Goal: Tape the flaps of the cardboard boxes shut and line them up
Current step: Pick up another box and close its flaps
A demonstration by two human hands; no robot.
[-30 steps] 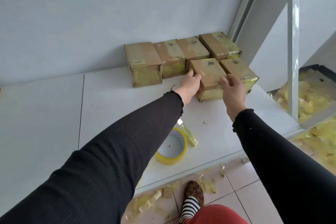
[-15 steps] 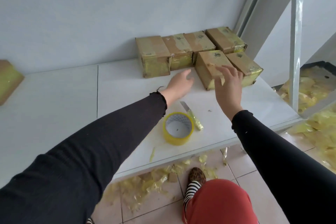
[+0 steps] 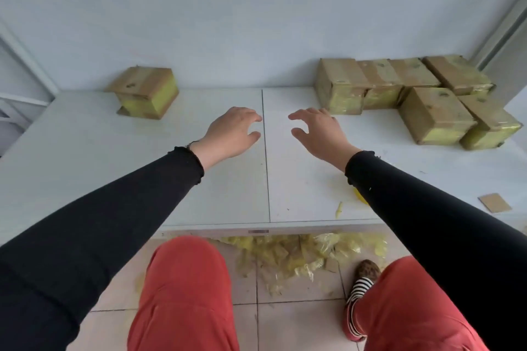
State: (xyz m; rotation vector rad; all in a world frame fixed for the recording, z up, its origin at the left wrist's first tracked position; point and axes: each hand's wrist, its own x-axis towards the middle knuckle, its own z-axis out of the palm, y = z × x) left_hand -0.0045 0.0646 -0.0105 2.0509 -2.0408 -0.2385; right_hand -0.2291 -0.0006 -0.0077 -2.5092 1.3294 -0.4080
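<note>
While both hands hover loosely spread, I see nothing held.
Lone box lies well beyond my left hand; taped cluster sits past my right hand.

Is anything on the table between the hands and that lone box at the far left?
Nothing visible. Bare white tabletop lies between the left hand, the right hand and the lone box.
</note>
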